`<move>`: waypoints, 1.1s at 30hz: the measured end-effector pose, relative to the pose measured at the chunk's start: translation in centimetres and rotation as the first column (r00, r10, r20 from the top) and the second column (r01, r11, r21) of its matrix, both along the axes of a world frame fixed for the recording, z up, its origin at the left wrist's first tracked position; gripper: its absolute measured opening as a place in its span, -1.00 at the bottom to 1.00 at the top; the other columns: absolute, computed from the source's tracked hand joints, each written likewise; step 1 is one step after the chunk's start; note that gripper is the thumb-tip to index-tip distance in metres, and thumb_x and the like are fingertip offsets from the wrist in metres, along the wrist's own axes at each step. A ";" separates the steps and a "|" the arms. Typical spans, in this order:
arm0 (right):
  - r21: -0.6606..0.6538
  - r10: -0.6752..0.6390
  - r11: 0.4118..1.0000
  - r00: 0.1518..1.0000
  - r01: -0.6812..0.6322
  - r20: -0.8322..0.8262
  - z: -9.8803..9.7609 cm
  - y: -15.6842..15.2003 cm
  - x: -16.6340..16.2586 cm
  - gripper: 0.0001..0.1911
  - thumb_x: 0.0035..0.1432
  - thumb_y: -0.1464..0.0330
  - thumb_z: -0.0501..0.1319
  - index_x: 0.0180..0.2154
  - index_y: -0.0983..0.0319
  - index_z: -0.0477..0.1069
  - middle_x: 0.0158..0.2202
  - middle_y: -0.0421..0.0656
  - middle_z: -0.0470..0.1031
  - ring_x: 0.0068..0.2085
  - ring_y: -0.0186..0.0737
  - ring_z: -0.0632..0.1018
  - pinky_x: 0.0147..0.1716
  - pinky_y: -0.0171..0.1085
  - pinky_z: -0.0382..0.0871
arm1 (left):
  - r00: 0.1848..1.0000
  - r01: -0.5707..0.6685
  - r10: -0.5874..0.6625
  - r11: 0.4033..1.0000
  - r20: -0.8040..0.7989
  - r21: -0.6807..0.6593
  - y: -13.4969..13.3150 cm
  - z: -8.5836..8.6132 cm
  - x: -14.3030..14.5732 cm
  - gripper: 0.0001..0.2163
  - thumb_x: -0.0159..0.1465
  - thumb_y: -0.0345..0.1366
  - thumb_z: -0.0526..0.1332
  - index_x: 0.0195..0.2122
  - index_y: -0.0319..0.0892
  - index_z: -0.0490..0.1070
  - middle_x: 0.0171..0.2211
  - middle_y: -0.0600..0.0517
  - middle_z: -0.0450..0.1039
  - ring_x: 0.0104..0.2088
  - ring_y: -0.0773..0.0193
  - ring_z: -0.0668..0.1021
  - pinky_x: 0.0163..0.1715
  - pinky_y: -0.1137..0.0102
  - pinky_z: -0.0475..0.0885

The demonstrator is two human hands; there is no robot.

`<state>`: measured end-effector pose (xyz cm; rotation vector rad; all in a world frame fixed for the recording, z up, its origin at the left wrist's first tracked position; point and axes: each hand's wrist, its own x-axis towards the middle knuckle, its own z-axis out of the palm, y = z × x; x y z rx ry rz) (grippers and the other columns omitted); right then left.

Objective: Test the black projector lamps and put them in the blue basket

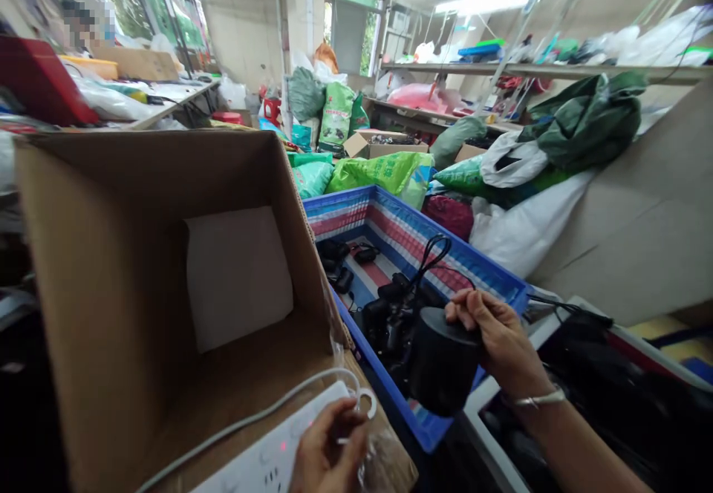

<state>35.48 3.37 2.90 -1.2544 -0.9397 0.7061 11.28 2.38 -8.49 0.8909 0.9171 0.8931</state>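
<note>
lowest in view, left hand (326,454) pinches a white plug over the white power strip (267,463) on the open cardboard box (111,270), while right hand (495,341), fingers wrapped, holds a black cylindrical device (440,363) upright over the blue crate (390,214), well right of the strip

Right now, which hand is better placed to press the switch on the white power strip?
Probably the left hand: it rests on the power strip, while the right hand holds a black round gadget.

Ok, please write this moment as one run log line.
left hand: on white power strip | right hand: holds black round device | below: blue plastic crate with black adapters
</note>
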 end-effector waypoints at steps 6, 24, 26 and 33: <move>0.089 0.123 0.989 0.989 -0.115 -0.087 0.4 -2.8 -8.0 -0.65 0.04 0.01 0.22 -0.39 0.17 0.43 -0.41 -0.19 0.42 -0.22 -0.19 0.47 -0.18 -0.25 0.35 | 0.867 0.205 -0.109 0.967 0.486 -0.150 -3.0 1.6 0.6 -0.26 -0.06 0.03 0.38 0.07 -0.13 0.12 0.01 -0.24 0.33 -0.06 -0.07 0.48 -0.22 0.18 0.43; -0.181 0.511 0.855 0.850 -0.486 0.126 -6.6 -7.1 -9.6 -0.21 -0.24 0.21 0.46 0.05 0.10 0.21 0.11 -0.05 0.24 0.11 0.06 0.31 0.08 -0.06 0.19 | 0.991 0.117 -0.116 0.993 -0.063 0.012 -5.9 3.0 -5.1 -0.43 0.09 0.06 0.23 -0.02 -0.21 0.13 -0.59 0.08 0.41 -0.66 0.32 0.44 -0.64 0.47 0.33; -0.208 0.632 0.743 0.769 -0.637 -0.097 -6.6 -6.7 -7.4 -0.22 -0.22 0.19 0.45 0.05 0.13 0.22 0.01 -0.05 0.35 0.03 -0.01 0.39 0.03 -0.08 0.23 | 0.984 0.164 -0.162 0.986 -0.076 0.020 -5.9 3.4 -5.9 -0.49 0.12 0.01 0.20 -0.02 -0.21 0.16 -0.57 0.09 0.39 -0.64 0.35 0.43 -0.60 0.47 0.34; -0.313 0.704 0.667 0.710 -0.677 -0.036 -8.0 -4.2 -4.3 -0.08 -0.09 0.43 0.37 0.22 0.03 -0.06 -0.06 -0.13 0.27 -0.29 -0.34 0.43 -0.29 -0.29 0.37 | 0.984 0.167 -0.166 0.986 -0.066 0.017 -5.5 4.3 -7.7 -0.55 0.14 -0.09 0.20 -0.01 -0.19 0.18 -0.50 0.10 0.37 -0.55 0.32 0.44 -0.54 0.43 0.33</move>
